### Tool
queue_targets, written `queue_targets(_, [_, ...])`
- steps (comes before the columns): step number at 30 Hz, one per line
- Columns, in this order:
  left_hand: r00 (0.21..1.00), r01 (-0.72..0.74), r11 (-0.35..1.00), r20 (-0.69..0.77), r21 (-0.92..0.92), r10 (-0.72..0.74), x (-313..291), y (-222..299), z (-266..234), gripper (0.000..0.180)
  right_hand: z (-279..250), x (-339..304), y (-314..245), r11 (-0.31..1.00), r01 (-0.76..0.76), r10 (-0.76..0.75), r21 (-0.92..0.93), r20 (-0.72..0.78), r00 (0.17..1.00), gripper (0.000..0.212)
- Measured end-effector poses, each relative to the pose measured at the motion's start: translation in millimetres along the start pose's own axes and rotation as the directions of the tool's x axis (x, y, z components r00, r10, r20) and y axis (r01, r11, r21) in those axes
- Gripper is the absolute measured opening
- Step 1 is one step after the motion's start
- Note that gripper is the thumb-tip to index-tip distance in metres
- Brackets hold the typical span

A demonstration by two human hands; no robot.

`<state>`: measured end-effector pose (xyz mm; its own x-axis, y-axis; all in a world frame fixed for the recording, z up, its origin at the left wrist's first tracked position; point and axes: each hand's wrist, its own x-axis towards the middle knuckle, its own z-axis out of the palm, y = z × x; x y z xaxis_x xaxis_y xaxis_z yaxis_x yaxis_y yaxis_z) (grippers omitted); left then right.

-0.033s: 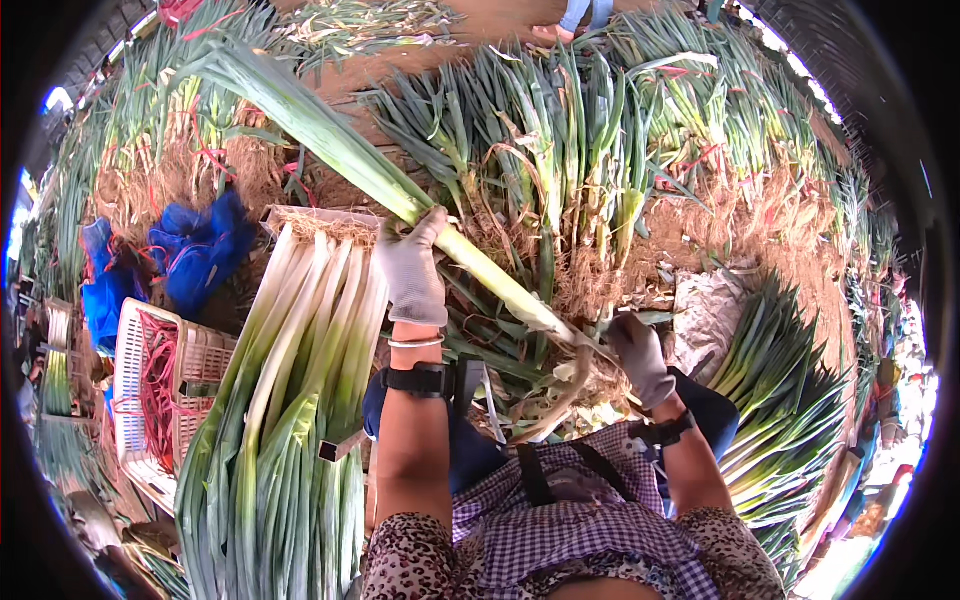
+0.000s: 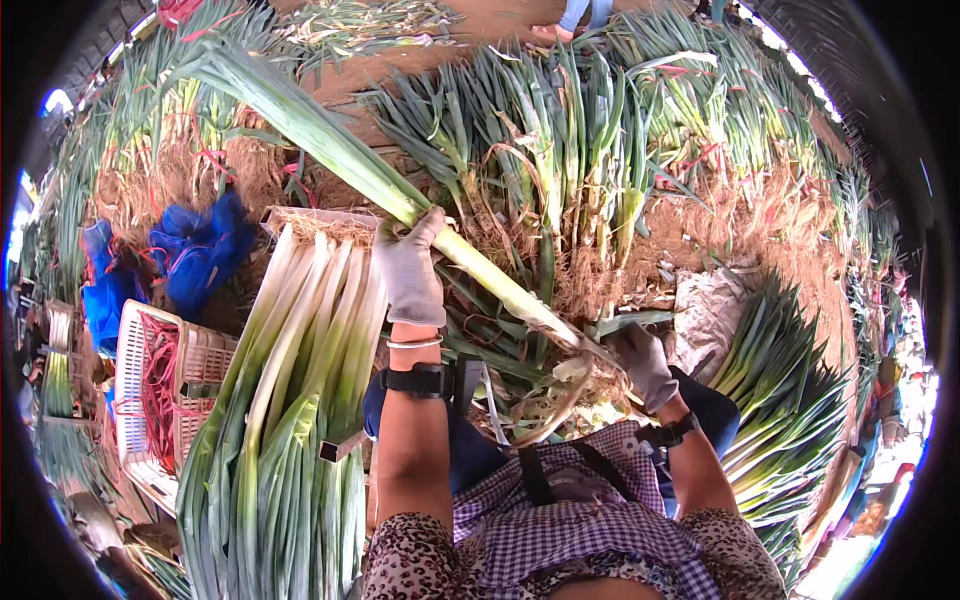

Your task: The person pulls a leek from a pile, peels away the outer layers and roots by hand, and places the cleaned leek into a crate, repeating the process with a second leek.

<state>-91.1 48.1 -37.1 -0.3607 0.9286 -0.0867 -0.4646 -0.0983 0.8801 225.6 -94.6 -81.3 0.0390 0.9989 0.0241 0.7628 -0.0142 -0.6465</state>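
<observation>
A long leek (image 2: 480, 262) slants across the middle, its green leaves at the far left and its pale root end toward the near right. My gloved left hand (image 2: 412, 270) is wrapped round the stem about midway. My gloved right hand (image 2: 645, 368) is closed at the root end, where a loose strip of outer leaf hangs; its fingertips partly hide what they pinch. Below the leek, peeled leaves and scraps (image 2: 590, 410) lie between my knees. Beside my left forearm, a bundle of cleaned leeks (image 2: 290, 370) rests on a metal frame (image 2: 342, 446), white ends away from me.
A basket (image 2: 135, 400) with red ties stands at the left, near blue netting (image 2: 200, 250). Upright unpeeled leeks (image 2: 560, 150) stand ahead, roots toward me. More leeks (image 2: 785, 400) lie to the right beside a pale sack (image 2: 705, 315). A person's bare foot (image 2: 552, 33) shows at the far edge.
My right hand has shifted slightly toward me at the root end. The leek and my left hand stay nearly in place.
</observation>
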Motion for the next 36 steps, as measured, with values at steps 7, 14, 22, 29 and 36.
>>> queue_targets(7, [0.997, -0.077, 0.993, 0.024, 0.084, 0.075, -2.3, -21.1, 4.0, 0.024, -1.3, 26.5, -48.4, 0.977, 0.137, -0.145, -0.166, -0.038, 0.989, 0.043])
queue_targets(14, [0.997, -0.067, 0.998, 0.026, 0.015, 0.066, -14.2, -16.3, 37.2, 0.034, 60.8, 89.7, -141.0, 0.916, 0.34, -0.378, -0.212, -0.172, 0.91, 0.047])
queue_targets(22, [0.999, -0.048, 0.999, -0.018, -0.004, 0.047, -3.6, -23.1, 21.8, 0.032, 61.7, 66.8, -122.5, 0.821, 0.476, -0.411, 0.317, -0.251, 0.876, 0.028])
queue_targets(29, [0.999, -0.021, 0.999, -0.045, 0.047, 0.023, 3.5, -28.2, 12.4, 0.028, -1.1, -3.1, -73.4, 0.742, 0.066, -0.137, 0.667, 0.055, 0.989, 0.02])
queue_targets(36, [0.995, -0.012, 1.0, -0.1, 0.0, 0.012, 21.7, -26.4, 15.6, 0.031, -18.3, 8.8, -88.3, 0.434, 0.018, -0.094, 0.901, 0.025, 0.995, 0.033])
